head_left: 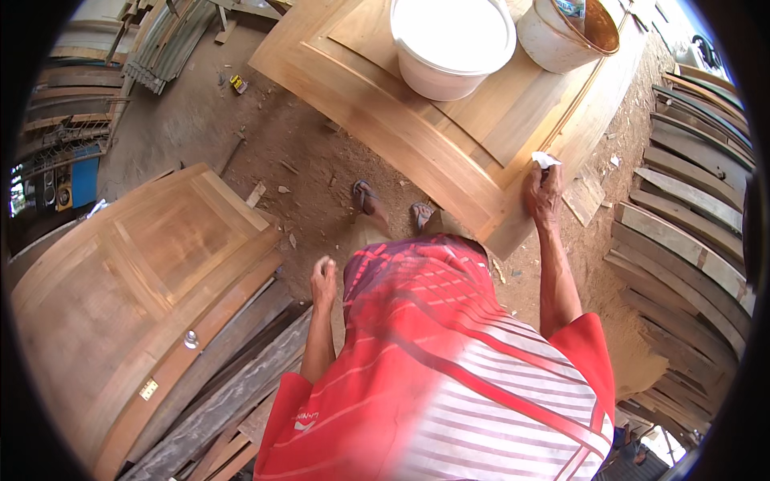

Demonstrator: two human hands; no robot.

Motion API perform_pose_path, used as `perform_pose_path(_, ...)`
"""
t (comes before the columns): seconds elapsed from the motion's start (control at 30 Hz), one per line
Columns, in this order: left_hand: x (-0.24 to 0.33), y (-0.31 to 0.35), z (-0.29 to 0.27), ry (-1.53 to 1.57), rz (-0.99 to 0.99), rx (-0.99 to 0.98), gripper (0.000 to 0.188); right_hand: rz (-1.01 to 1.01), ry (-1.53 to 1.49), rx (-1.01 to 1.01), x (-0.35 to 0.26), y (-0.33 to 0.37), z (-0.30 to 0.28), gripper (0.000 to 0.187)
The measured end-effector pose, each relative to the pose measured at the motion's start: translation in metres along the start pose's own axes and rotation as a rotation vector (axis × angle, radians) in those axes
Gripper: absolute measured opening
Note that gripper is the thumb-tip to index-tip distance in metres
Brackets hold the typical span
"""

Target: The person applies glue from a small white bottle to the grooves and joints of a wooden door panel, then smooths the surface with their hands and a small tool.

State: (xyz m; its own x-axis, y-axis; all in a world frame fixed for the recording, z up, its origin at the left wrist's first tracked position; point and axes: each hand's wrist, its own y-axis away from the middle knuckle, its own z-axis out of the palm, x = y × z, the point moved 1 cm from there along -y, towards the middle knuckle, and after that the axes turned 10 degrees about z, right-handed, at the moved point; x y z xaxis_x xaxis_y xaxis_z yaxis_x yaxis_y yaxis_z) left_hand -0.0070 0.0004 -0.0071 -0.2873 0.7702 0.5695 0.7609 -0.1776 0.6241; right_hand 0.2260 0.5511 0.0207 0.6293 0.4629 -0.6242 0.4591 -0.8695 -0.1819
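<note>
At the near right edge of a brown panelled wooden door (385,112), my right hand (547,195) is closed on a small folded white sheet (546,159). Whether it is paper, cloth or sandpaper backing I cannot tell. The sheet touches or nearly touches the door's frame. My left hand (323,279) hangs at my side, away from the door, its fingers loosely curled with nothing showing in them. Farther along the door stand a white tub (453,56) with white on top and a stained bucket (561,36) with a printed packet inside.
Another panelled door (176,240) lies at the left over stacked boards (233,401), with a metal knob (191,339) and a hinge (149,389). Many planks (690,200) are stacked at the right. A yellow object (238,83) and wood scraps lie on the dirt floor.
</note>
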Motion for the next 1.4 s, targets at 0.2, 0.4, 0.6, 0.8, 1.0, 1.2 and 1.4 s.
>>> perform_pose_path(0.2,0.159,-0.124,-0.026,0.085,0.46,-0.096,0.05,0.469,-0.031,0.268,-0.045,0.013,0.044,0.032)
perform_pose_path(0.4,0.373,-0.151,0.004,0.172,0.907,-0.348,0.054,0.548,0.13,0.471,-0.076,-0.005,0.047,0.026)
perform_pose_path(0.6,0.534,-0.146,0.061,0.143,1.277,-0.216,0.067,0.543,0.203,0.456,-0.072,-0.001,0.054,0.024)
perform_pose_path(0.8,0.579,-0.143,0.091,0.097,1.508,-0.173,0.044,0.55,0.196,0.509,-0.077,-0.005,0.056,0.028)
perform_pose_path(1.0,0.597,-0.115,0.073,0.506,1.003,-0.681,0.012,0.465,0.292,0.567,-0.083,-0.015,0.053,0.021)
perform_pose_path(1.2,0.613,-0.13,0.048,0.539,0.866,-0.916,0.012,0.688,0.12,0.562,-0.107,-0.015,0.058,0.018)
perform_pose_path(1.4,0.627,-0.131,0.057,0.576,0.807,-1.042,0.008,0.856,0.088,0.686,-0.166,0.02,0.082,0.019)
